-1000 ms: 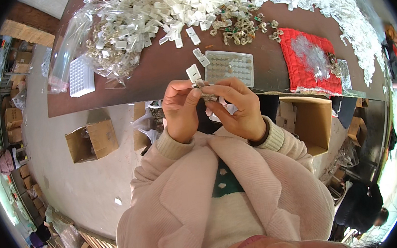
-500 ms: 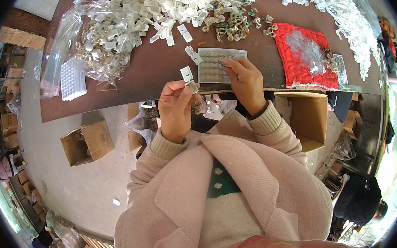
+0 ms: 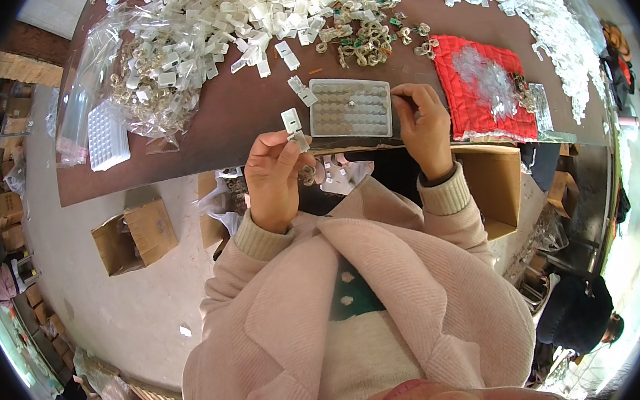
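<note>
A small white plastic casing [image 3: 290, 119], opened into two hinged halves, is pinched between the thumb and fingers of my left hand [image 3: 272, 180]. A short coil of beige wire [image 3: 307, 175] hangs below it at the palm. My right hand [image 3: 428, 125] rests at the right edge of a clear tray [image 3: 387, 128], its thumb and forefinger bent together; whatever lies between them is hidden. Rows of round cavities fill the tray, and one small pale piece [image 3: 351, 103] sits among them. Another white casing [image 3: 301, 90] lies opened just left of the tray.
A large heap of white casings [image 3: 275, 12] covers the far table. Wire coils with green parts [image 3: 364, 42] lie beyond the tray. To the right is a red quilted cloth [image 3: 448, 62] bearing clear bits. A plastic bag [image 3: 177, 110] and a white cavity tray [image 3: 108, 138] lie left.
My right hand has moved from over the tray to its right edge, uncovering the small pale piece. My left hand still holds the casing. The whole view has shifted slightly.
</note>
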Demonstrator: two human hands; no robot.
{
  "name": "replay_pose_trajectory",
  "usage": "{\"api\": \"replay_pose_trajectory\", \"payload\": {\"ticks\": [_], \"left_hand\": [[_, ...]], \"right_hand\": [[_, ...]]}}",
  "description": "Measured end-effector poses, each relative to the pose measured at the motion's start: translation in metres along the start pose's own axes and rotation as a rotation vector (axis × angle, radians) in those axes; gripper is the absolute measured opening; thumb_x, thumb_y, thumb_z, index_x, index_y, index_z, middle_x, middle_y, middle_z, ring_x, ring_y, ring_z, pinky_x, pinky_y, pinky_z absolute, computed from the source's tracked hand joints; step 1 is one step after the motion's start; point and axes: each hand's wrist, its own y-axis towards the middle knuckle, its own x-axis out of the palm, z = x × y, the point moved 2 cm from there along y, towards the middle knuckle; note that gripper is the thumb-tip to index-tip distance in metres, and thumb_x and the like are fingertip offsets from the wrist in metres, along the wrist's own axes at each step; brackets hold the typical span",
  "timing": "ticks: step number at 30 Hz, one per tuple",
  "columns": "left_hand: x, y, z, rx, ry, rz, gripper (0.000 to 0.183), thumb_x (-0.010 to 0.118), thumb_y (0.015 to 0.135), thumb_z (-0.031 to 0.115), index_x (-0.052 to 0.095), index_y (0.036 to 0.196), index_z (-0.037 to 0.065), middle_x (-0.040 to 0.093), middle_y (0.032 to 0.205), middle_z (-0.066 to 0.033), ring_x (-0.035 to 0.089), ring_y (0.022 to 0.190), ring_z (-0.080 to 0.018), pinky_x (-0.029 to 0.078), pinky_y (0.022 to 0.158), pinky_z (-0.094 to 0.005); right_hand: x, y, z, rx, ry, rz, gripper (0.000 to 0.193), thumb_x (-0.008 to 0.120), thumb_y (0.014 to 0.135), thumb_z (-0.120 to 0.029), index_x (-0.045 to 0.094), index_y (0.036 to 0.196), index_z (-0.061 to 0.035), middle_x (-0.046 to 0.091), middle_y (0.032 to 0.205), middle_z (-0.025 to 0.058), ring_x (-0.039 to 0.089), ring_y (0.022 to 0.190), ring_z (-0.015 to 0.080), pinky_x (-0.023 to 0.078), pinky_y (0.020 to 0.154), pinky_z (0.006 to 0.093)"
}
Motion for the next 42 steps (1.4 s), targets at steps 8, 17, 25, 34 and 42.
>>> {"api": "replay_pose_trajectory", "payload": {"ticks": [8,17,25,34,42], "left_hand": [[0.007,0.003,-0.009,-0.061,0.018,0.007,0.012,0.059,0.099,0.005,0.059,0.111,0.005,0.068,0.104,-0.015,0.065,0.081,-0.0183,0.055,0.076,-0.0341],[0.023,0.01,-0.008,-0.11,-0.03,-0.057,0.016,0.058,0.1,0.005,0.057,0.115,0.004,0.068,0.109,-0.0148,0.066,0.087,-0.019,0.055,0.081,-0.0341],[0.042,0.011,-0.013,-0.046,-0.211,-0.113,0.017,0.06,0.098,0.003,0.06,0.115,0.001,0.07,0.11,-0.0146,0.069,0.089,-0.0195,0.059,0.079,-0.0316],[0.038,0.008,-0.009,-0.106,-0.196,-0.099,0.016,0.062,0.098,0.004,0.061,0.113,0.0,0.07,0.106,-0.0109,0.069,0.085,-0.0192,0.058,0.076,-0.0304],[0.032,0.009,-0.013,-0.208,-0.235,-0.056,0.012,0.062,0.098,0.005,0.061,0.109,0.001,0.069,0.105,-0.0104,0.068,0.081,-0.0182,0.058,0.073,-0.0307]], "right_hand": [[0.006,-0.015,0.019,-0.067,-0.12,-0.118,0.017,0.063,0.086,0.0,0.068,0.101,-0.0046,0.063,0.091,0.0151,0.064,0.081,0.0362,0.052,0.068,0.0408],[0.005,0.0,-0.003,-0.102,-0.088,-0.131,0.012,0.067,0.085,0.0,0.067,0.097,-0.0035,0.064,0.091,0.0139,0.065,0.078,0.0321,0.052,0.067,0.0372],[0.002,-0.008,-0.077,-0.221,0.249,-0.113,0.022,0.073,0.08,0.003,0.07,0.101,-0.0023,0.066,0.093,0.0108,0.067,0.078,0.0265,0.055,0.067,0.0341],[0.007,-0.009,-0.083,-0.327,0.129,-0.07,0.031,0.071,0.07,0.0,0.07,0.101,-0.0045,0.068,0.095,0.0083,0.067,0.082,0.0272,0.054,0.072,0.0359],[0.013,-0.011,-0.081,-0.505,0.036,-0.109,0.04,0.07,0.069,-0.001,0.068,0.109,-0.005,0.071,0.101,0.0071,0.067,0.089,0.0243,0.053,0.078,0.037]]}}
